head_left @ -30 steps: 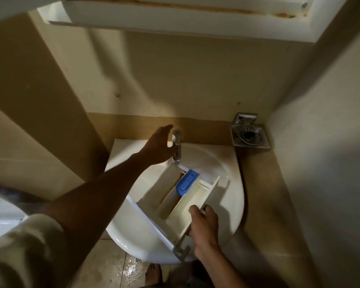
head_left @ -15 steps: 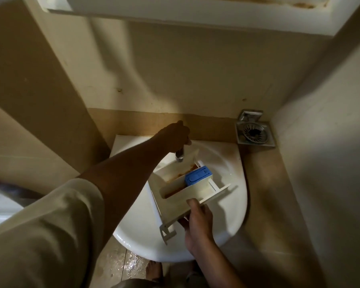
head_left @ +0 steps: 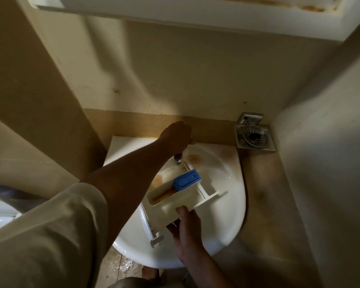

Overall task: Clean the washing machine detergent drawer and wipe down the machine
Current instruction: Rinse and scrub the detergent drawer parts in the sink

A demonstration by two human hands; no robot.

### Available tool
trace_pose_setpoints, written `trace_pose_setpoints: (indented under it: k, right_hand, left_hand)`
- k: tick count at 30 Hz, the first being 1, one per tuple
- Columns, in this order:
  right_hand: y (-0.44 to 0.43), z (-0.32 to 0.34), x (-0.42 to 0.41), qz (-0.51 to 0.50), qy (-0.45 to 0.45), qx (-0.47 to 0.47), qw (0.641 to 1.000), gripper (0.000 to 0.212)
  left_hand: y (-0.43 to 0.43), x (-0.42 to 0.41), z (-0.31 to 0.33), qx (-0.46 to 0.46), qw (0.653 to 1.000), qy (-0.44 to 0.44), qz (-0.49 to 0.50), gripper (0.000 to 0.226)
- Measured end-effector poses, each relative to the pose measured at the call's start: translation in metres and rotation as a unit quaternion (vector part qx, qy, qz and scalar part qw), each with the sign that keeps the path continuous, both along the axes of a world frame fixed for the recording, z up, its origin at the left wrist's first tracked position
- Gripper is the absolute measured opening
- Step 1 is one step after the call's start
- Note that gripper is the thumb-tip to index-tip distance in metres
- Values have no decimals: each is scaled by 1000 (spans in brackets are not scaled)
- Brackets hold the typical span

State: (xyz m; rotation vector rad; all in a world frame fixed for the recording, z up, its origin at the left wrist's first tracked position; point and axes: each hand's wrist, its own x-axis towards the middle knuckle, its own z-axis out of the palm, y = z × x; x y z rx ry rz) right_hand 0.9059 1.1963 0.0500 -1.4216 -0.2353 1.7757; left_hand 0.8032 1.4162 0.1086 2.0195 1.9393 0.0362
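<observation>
A white detergent drawer [head_left: 170, 206] with a blue insert [head_left: 188, 179] and brown residue in one compartment is tilted over a white sink [head_left: 227, 208]. My right hand [head_left: 188, 231] grips the drawer's near side from below, thumb on its wall. My left hand [head_left: 177, 137] is curled over the top of the metal tap [head_left: 178, 160] at the back of the sink, hiding its handle. Brownish stains mark the basin under the tap. No water stream is clearly visible.
A metal soap holder [head_left: 255, 136] sits on the wall ledge at the right back corner. A white cabinet or window frame [head_left: 175, 15] hangs overhead. Walls close in left and right. The floor tiles [head_left: 121, 267] below the sink are wet.
My left hand has gone from reaching toward the tap to closing over its top. My right hand has turned the drawer and lifted it toward the tap.
</observation>
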Motion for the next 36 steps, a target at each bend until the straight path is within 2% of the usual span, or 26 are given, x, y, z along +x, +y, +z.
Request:
trace_pose_setpoints:
  k: [7,12,16,21,23,26,29,32,36]
  right_hand:
    - [-1,-3,9,-6,7,-15,1000,22]
    - [4,0,11,-66,-10,-18,998,31]
    - [6,-2,18,-98,-13,-27,995,37]
    - [9,-6,38,-45,-28,-26,998,30]
    - [10,-8,44,-13,-39,-25,999,28]
    - [15,-11,54,20,-72,-15,997,25]
    - [22,-12,70,48,-124,4,991,19]
    - [30,-5,80,125,-156,28,979,20]
    - [54,2,75,240,-138,4,961,28]
  left_hand:
    - [1,-1,-6,8,1000,-19,12,29]
    - [-2,-2,-5,2,999,-38,16,27]
    - [-3,-8,1,-41,998,-41,-12,28]
    - [-8,-16,9,-84,995,-45,-14,35]
    - [-11,-17,7,-79,995,-61,-6,41]
    - [-19,-23,4,-47,994,-90,-47,45]
    - [-34,-37,-2,-5,983,-173,-65,48]
    - [-55,-58,-8,-18,948,-316,43,55]
    - [-92,-97,-20,-132,885,-402,194,45]
